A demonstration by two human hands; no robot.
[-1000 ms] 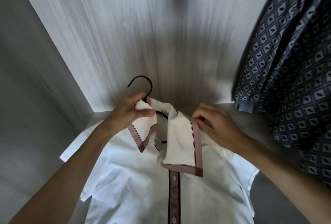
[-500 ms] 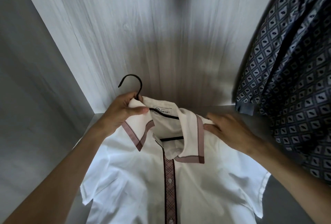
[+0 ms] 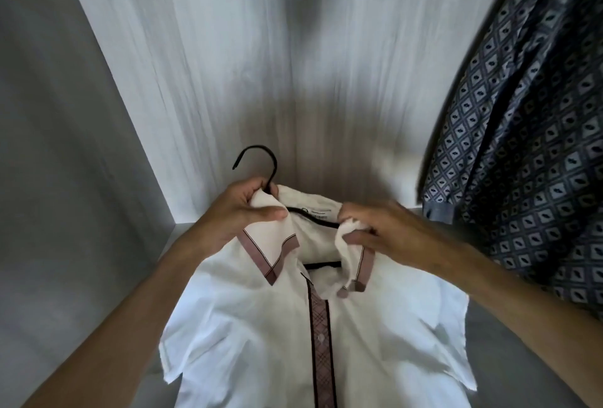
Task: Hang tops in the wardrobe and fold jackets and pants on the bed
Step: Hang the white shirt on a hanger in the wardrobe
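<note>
- Currently holding white shirt (image 3: 261, 326) on black hanger (image 3: 274, 166), low inside wardrobe (image 3: 261, 48), left of hanging patterned garment (image 3: 528, 153).
- Pinching collar plus hanger neck with left hand (image 3: 241, 211); bunching other collar side in curled fingers of right hand (image 3: 385, 228).
- Probably light, soft, limp; apt to slip off hanger shoulders.
- Best taken at hanger neck below hook, never by cloth alone.

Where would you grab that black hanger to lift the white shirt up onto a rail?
Grip the black hanger at its hook's neck, just under the curve, coming from above the collar. Only the hook sticks out free of the white shirt; the arms lie mostly under cloth. The left hand pinches there now, together with collar fabric.
</note>
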